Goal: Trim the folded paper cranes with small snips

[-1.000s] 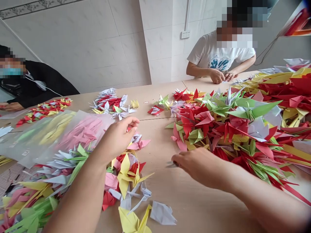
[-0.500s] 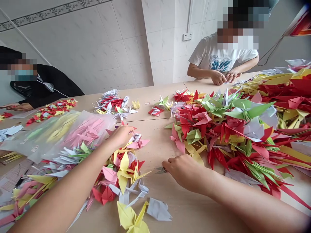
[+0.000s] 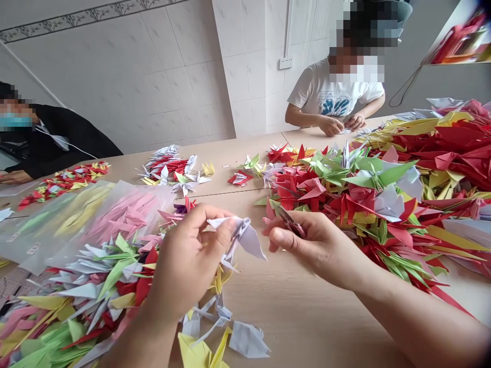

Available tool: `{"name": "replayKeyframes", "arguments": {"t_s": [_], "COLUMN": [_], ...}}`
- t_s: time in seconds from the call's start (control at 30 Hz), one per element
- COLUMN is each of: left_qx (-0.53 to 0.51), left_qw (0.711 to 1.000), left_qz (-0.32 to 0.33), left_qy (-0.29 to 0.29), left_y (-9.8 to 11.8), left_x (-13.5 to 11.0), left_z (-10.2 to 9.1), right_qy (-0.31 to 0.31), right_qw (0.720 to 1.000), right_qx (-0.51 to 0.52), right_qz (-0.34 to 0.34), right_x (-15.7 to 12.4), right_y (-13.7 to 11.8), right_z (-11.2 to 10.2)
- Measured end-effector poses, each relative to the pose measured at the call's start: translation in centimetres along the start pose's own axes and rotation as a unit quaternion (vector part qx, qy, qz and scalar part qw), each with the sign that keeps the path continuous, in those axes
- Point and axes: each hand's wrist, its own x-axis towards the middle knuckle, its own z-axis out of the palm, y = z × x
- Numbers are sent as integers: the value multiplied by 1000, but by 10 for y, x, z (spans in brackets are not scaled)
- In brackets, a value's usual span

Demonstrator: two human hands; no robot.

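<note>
My left hand is closed, pinching a pale white folded paper crane between thumb and fingertips, one wing pointing down to the right. Facing it across a small gap, my right hand is closed around a small dark metal tool with a narrow, shiny end; its exact kind is hard to make out. Below the crane, a yellow paper crane and a grey-white folded paper piece lie on the table. Part of the tool is hidden in my right palm.
A large heap of coloured paper cranes covers the right side. Another pile lies under my left forearm, near clear plastic bags of folded paper. Two people sit across the table, one in a white shirt, one in black.
My left hand has come back from the far pile toward the middle, now with the white crane. My right hand has lifted off the table and turned, the metal tool now pointing up.
</note>
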Motion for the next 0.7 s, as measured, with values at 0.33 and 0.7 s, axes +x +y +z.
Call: {"name": "replayKeyframes", "arguments": {"t_s": [0.33, 0.7], "left_qx": [-246, -348], "left_qw": [969, 935], "left_qz": [-12, -40], "left_qy": [-31, -52], "left_y": [-3, 0], "left_x": [-22, -24], "left_z": [12, 16], "right_qy": [-44, -78], "right_qw": [968, 892], "right_qx": [234, 440], "right_qz": [74, 72], "right_x": [-5, -5], "right_y": [-8, -6], "right_z": [7, 13]}}
